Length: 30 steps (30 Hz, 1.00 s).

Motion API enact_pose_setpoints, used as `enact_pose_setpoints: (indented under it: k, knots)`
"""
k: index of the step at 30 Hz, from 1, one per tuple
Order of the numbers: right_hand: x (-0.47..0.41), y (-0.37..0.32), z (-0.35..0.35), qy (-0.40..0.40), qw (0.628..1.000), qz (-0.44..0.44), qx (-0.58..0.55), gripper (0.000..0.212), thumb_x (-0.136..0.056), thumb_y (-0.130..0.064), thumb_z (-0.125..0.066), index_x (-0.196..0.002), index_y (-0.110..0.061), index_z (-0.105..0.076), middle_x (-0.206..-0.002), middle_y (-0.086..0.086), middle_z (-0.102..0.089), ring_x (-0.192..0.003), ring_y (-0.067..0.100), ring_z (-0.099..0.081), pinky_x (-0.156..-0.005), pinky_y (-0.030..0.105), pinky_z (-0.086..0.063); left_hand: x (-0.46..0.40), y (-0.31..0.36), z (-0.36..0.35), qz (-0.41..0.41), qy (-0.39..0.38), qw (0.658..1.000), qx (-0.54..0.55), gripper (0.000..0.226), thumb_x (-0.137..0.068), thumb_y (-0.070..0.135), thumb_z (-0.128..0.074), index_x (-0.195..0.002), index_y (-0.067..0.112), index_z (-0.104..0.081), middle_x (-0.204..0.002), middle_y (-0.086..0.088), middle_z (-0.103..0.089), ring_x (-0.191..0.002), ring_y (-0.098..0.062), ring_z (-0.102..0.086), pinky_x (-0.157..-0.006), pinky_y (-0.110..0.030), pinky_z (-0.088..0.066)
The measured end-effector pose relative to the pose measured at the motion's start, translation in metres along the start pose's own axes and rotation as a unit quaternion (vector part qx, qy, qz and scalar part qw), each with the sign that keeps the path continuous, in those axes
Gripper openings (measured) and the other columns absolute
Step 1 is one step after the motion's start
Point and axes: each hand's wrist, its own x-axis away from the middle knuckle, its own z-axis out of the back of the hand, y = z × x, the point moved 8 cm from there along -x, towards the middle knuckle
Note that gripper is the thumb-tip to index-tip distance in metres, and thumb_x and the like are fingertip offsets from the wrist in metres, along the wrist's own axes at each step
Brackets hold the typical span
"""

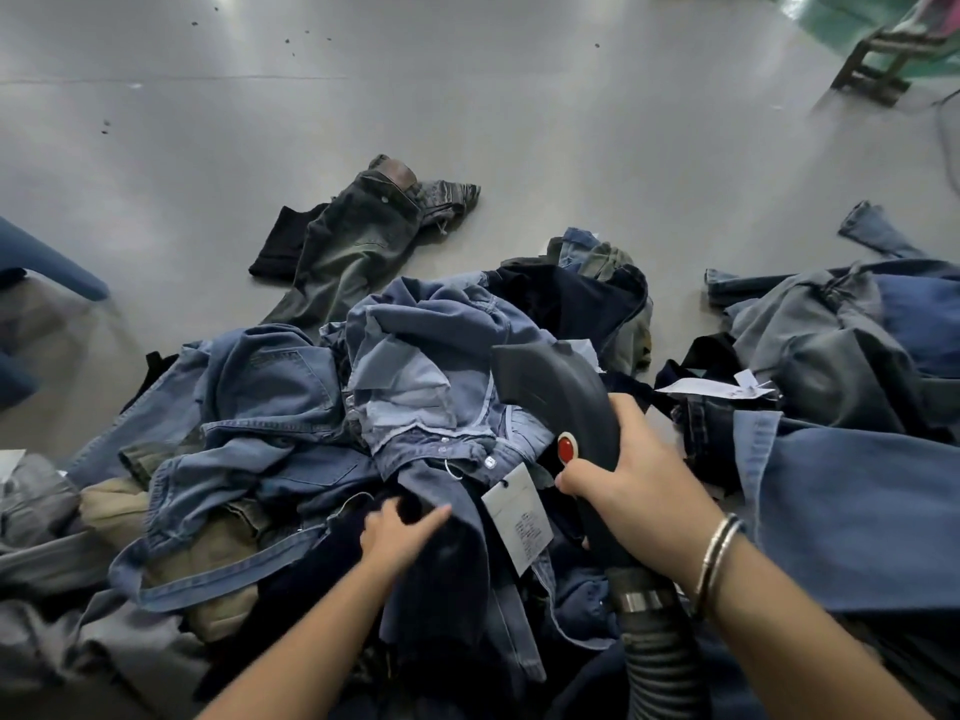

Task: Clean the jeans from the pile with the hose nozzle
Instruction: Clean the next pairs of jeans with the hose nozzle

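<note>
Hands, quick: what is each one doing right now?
Left hand: open, straight fingers resting on the dark jeans in the pile.
Right hand: gripping the black hose nozzle, thumb beside its red button.

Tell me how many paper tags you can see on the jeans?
2: one white tag by the hose nozzle, another tag on dark jeans to the right. More may hide in the pile.
</note>
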Motion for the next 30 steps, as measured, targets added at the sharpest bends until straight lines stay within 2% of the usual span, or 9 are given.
enact_pose_setpoints:
  k: [3, 8, 10, 12, 14, 16, 20, 26, 30]
  knots:
    - [-0.002, 0.0, 0.001, 0.001, 1.0, -0.001, -0.001, 0.03, -0.081, -0.013, -0.067, -0.093, -0.032, -0.047, -0.08, -0.005, -0.061, -0.067, 0.009, -0.061, -0.058, 0.024, -0.054, 0.017, -0.01, -0.022, 0.002, 0.018, 0.998, -0.053, 0.099, -0.068, 0.068, -0.069, -0.142, 0.011, -0.035, -0.146, -0.015, -0.033, -0.135, -0.032, -0.034, -0.11, -0.041, -0.031]
    - [-0.011, 0.006, 0.027, 0.061, 0.998, -0.013, -0.034, 0.031, -0.079, -0.01, -0.068, -0.093, -0.03, -0.049, -0.08, -0.001, -0.062, -0.067, 0.023, -0.062, -0.068, 0.045, -0.057, 0.021, 0.035, -0.011, -0.114, 0.015, 0.993, -0.033, 0.015, -0.089, 0.026, -0.061, -0.088, 0.011, -0.061, -0.102, -0.014, -0.068, -0.099, -0.029, -0.061, -0.077, -0.032, -0.044]
    - [-0.013, 0.009, 0.041, 0.092, 0.994, -0.018, -0.058, 0.032, -0.078, -0.008, -0.068, -0.091, -0.031, -0.049, -0.079, 0.0, -0.062, -0.069, 0.028, -0.061, -0.072, 0.053, -0.056, 0.023, 0.068, 0.008, -0.121, -0.007, 0.98, 0.158, 0.015, -0.092, 0.017, -0.058, -0.085, 0.007, -0.065, -0.089, -0.014, -0.067, -0.089, -0.023, -0.06, -0.073, -0.028, -0.047]
    - [-0.011, 0.012, 0.049, 0.109, 0.991, -0.024, -0.076, 0.032, -0.078, -0.009, -0.069, -0.088, -0.032, -0.05, -0.072, -0.005, -0.062, -0.069, 0.026, -0.061, -0.073, 0.056, -0.056, 0.024, 0.107, 0.032, -0.1, -0.047, 0.903, 0.416, 0.017, -0.093, 0.021, -0.058, -0.092, 0.007, -0.067, -0.091, -0.011, -0.069, -0.087, -0.021, -0.062, -0.073, -0.024, -0.05]
    - [-0.009, 0.013, 0.052, 0.108, 0.99, -0.024, -0.083, 0.031, -0.077, -0.01, -0.069, -0.087, -0.034, -0.052, -0.066, -0.007, -0.063, -0.067, 0.024, -0.061, -0.072, 0.055, -0.056, 0.02, 0.149, 0.047, -0.095, -0.127, 0.833, 0.53, 0.031, -0.095, 0.034, -0.054, -0.107, 0.009, -0.066, -0.102, -0.01, -0.071, -0.095, -0.021, -0.066, -0.079, -0.03, -0.051]
    - [-0.009, 0.014, 0.049, 0.096, 0.992, -0.022, -0.08, 0.031, -0.076, -0.011, -0.07, -0.088, -0.035, -0.053, -0.067, -0.006, -0.063, -0.067, 0.024, -0.062, -0.072, 0.053, -0.057, 0.012, 0.17, 0.052, -0.099, -0.126, 0.885, 0.438, 0.03, -0.094, 0.037, -0.054, -0.102, 0.01, -0.064, -0.1, -0.009, -0.07, -0.09, -0.022, -0.066, -0.074, -0.03, -0.05]
    - [-0.005, 0.011, 0.05, 0.093, 0.993, -0.02, -0.074, 0.035, -0.077, -0.009, -0.068, -0.088, -0.038, -0.054, -0.071, -0.006, -0.065, -0.073, 0.024, -0.064, -0.072, 0.053, -0.057, -0.002, 0.149, 0.041, -0.088, 0.051, 0.986, 0.134, 0.026, -0.084, 0.025, -0.066, -0.088, 0.002, -0.055, -0.099, -0.025, -0.063, -0.093, -0.035, -0.061, -0.076, -0.037, -0.046]
    - [0.001, 0.012, 0.065, 0.117, 0.99, -0.001, -0.082, 0.033, -0.079, -0.012, -0.066, -0.089, -0.038, -0.05, -0.073, -0.014, -0.067, -0.06, 0.019, -0.064, -0.06, 0.038, -0.054, 0.016, 0.137, 0.029, -0.188, 0.279, 0.939, -0.075, 0.05, -0.08, 0.04, -0.068, -0.117, 0.014, -0.046, -0.129, -0.011, -0.04, -0.12, -0.031, -0.038, -0.097, -0.043, -0.034]
    - [-0.002, 0.012, 0.061, 0.112, 0.99, -0.006, -0.083, 0.033, -0.078, -0.01, -0.066, -0.091, -0.037, -0.052, -0.072, -0.009, -0.066, -0.06, 0.023, -0.063, -0.057, 0.041, -0.055, -0.008, 0.175, 0.042, -0.228, 0.282, 0.914, -0.178, 0.071, -0.084, 0.046, -0.064, -0.14, 0.019, -0.03, -0.149, -0.011, -0.023, -0.137, -0.03, -0.022, -0.107, -0.045, -0.025]
